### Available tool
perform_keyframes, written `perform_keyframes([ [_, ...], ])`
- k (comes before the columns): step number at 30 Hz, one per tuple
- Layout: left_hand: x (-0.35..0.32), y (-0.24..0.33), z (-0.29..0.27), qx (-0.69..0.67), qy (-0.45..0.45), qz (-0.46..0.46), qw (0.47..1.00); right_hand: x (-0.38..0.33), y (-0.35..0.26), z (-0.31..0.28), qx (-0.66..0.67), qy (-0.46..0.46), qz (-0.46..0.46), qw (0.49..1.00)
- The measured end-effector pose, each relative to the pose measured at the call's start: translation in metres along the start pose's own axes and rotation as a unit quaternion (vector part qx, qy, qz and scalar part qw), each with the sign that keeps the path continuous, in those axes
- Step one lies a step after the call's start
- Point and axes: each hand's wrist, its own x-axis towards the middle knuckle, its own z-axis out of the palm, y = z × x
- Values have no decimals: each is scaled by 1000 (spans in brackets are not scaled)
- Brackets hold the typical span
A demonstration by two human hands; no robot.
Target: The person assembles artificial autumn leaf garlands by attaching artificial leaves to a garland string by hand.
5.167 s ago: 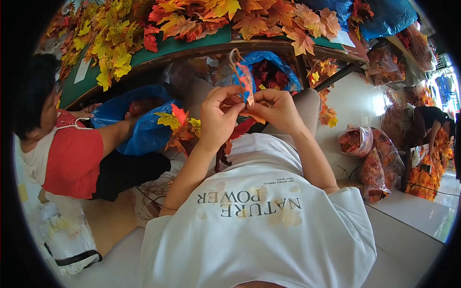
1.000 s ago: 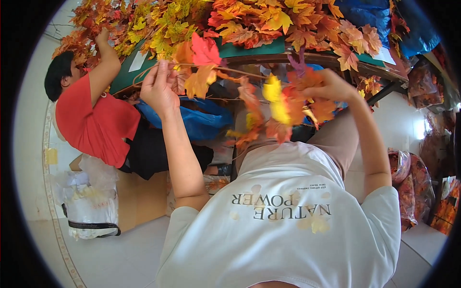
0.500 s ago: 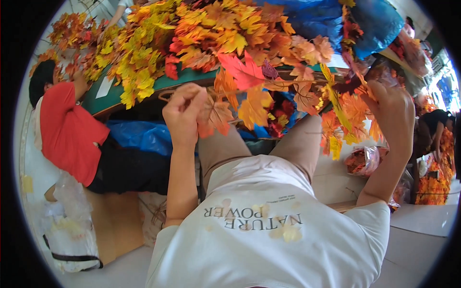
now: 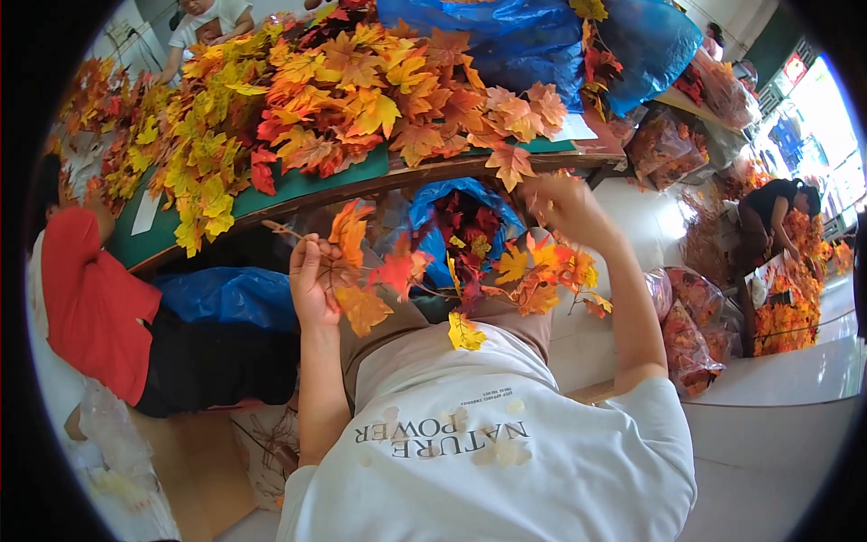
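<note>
A garland of artificial maple leaves (image 4: 364, 310), in orange, red and yellow on a thin brown stem, droops over my lap. My left hand (image 4: 314, 278) is closed on its stem near one end, with the stem's bare tip poking out past the fingers. At the table's front edge, my right hand (image 4: 571, 210) is raised beside an orange leaf (image 4: 510, 164) that hangs off the leaf heap. Motion smears its fingers, so I cannot see whether they grip anything. The garland's other end, with orange and yellow leaves (image 4: 544, 268), lies below that hand.
Heaped yellow and orange leaves (image 4: 361, 99) cover the green-topped table (image 4: 361, 172). Dark red leaves fill a blue bag (image 4: 422, 217) under it. Blue plastic (image 4: 497, 36) lies at the back. Bagged leaves (image 4: 691, 339) stand right. A person in red (image 4: 90, 298) sits close at left; others work farther off.
The garland, stretched between both hands before, now sags onto my lap. My right hand has moved left to the table edge, and my left hand has lowered. The view has shifted too.
</note>
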Motion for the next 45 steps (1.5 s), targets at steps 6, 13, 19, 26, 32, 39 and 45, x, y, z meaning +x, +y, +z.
perform_keyframes([
  [6,6,-4,-4,-23,4,-32,999,74,64,24,-2,259,92,962],
  [13,5,-21,-24,-16,30,-42,999,108,64,49,127,198,106,966],
  [19,-4,-30,-20,18,6,-63,998,171,49,71,321,320,157,877],
  [26,7,-20,-22,11,58,-40,997,184,87,78,98,215,74,969],
  [32,19,-25,-62,-57,69,-79,993,150,21,18,12,74,172,982],
  [39,14,-28,-63,-71,91,-100,988,143,71,14,-138,135,17,981],
  [45,8,-28,-52,-47,137,-117,982,119,94,-19,-119,251,67,958],
])
